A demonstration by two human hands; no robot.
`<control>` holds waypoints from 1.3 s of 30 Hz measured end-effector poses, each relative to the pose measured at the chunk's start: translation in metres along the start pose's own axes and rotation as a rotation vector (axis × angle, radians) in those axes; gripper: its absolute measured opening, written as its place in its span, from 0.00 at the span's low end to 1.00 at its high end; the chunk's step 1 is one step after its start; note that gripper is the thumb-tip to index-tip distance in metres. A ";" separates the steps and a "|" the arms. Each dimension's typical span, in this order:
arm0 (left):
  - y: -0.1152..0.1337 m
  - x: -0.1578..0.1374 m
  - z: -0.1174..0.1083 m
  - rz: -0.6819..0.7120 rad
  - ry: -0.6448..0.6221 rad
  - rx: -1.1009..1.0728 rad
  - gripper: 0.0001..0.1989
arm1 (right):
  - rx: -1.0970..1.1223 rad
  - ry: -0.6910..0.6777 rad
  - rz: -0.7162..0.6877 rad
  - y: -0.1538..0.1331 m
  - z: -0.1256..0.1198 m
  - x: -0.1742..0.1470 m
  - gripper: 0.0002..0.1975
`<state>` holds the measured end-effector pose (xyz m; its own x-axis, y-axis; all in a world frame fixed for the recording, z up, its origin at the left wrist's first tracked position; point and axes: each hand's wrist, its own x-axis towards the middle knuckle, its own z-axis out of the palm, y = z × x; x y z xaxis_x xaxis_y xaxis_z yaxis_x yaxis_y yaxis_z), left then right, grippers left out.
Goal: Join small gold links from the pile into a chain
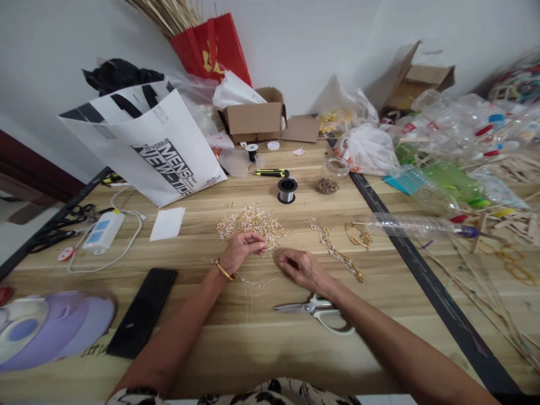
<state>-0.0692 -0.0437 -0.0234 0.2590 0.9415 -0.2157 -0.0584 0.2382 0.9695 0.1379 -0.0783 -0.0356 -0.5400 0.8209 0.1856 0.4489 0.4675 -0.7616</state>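
The left hand (pixel 242 250) bends in at the wrist, thumb and fingertips pinched together on a small beaded piece (pixel 272 247), too fine to make out clearly. Just right of that pinch, the right hand (pixel 304 269) curls knuckles-up, fingertips tucked; whether they grip anything, I cannot tell. Beyond lies the bead pile (pixel 253 218), its near edge partly hidden; nearer the body, scissors (pixel 312 306) lie beside the right wrist.

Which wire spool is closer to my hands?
The black-rimmed spool; the white-topped spool stands farther back, beyond the yellow cutter.
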 end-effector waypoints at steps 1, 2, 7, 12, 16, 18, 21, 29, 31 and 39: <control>-0.001 0.000 0.001 0.008 0.001 0.014 0.11 | -0.001 -0.002 0.004 0.000 0.000 0.000 0.06; -0.002 -0.001 0.001 0.015 0.002 0.029 0.11 | -0.002 -0.003 0.008 0.000 0.000 0.000 0.06; -0.002 -0.003 0.003 0.046 0.018 0.105 0.10 | 0.013 -0.016 0.018 0.002 0.000 0.001 0.06; 0.000 -0.006 0.006 0.045 0.047 0.180 0.11 | 0.035 -0.005 0.024 0.001 0.000 0.001 0.06; -0.004 -0.007 0.010 0.088 0.023 0.238 0.10 | 0.039 -0.006 0.027 0.001 -0.001 0.001 0.06; -0.008 -0.008 0.012 0.125 0.006 0.286 0.09 | 0.046 -0.008 0.030 0.001 -0.001 0.001 0.06; -0.013 -0.010 0.015 0.172 0.001 0.384 0.06 | 0.047 -0.007 0.031 0.001 0.000 0.000 0.06; -0.007 -0.016 0.025 0.248 0.013 0.583 0.02 | 0.055 -0.007 0.022 -0.002 -0.002 0.001 0.05; -0.005 -0.017 0.027 0.273 0.010 0.615 0.02 | 0.059 -0.007 0.016 -0.002 -0.002 0.001 0.05; -0.009 -0.018 0.030 0.386 -0.011 0.713 0.03 | 0.067 -0.007 0.021 0.001 -0.001 0.001 0.05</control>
<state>-0.0446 -0.0694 -0.0246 0.3555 0.9231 0.1468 0.4823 -0.3157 0.8172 0.1386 -0.0773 -0.0353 -0.5359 0.8280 0.1651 0.4119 0.4271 -0.8049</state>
